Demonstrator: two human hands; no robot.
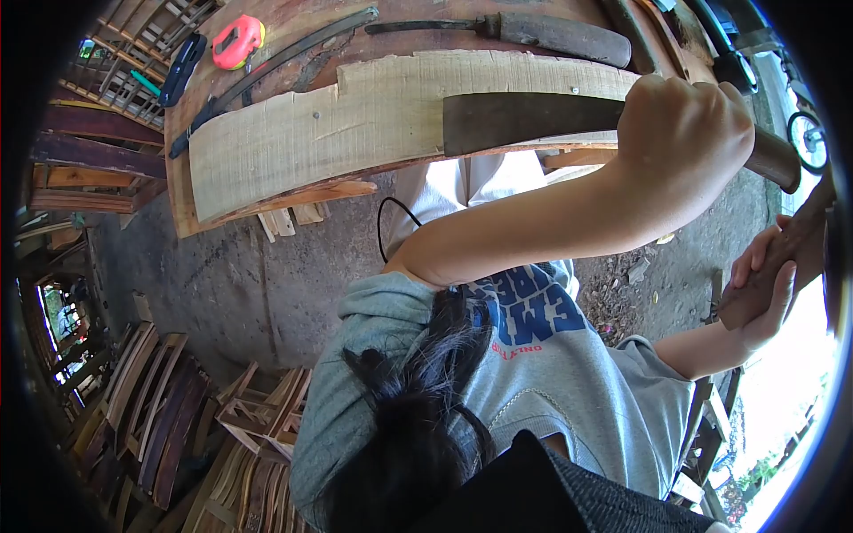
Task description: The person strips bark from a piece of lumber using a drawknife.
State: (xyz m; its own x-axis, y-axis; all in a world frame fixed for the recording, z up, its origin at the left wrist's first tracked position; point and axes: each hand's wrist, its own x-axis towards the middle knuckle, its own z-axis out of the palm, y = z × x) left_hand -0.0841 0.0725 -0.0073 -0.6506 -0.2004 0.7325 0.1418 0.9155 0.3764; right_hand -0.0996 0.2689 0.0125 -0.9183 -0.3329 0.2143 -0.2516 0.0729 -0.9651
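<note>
Wooden bench [306, 18], concrete floor [222, 298]; left hand [682, 129] grips knife [524, 120], right hand [769, 322] brown piece [752, 300].

The plank [373, 120] is pale cream with fine, faint grain lines and small grey nail heads. The blade [524, 121] over it is dark grey-brown, and the handle [775, 166] past the plank's right end brown. Along the plank's upper side in view, the tape measure [238, 43] is coral-red, the tool handle [564, 38] dull grey-brown, and the workbench top [302, 22] reddish-brown. Below the plank, the trousers [466, 184] are off-white; the T-shirt [569, 373] is heathered grey-blue, with navy block lettering [533, 306] and small red print.
</note>
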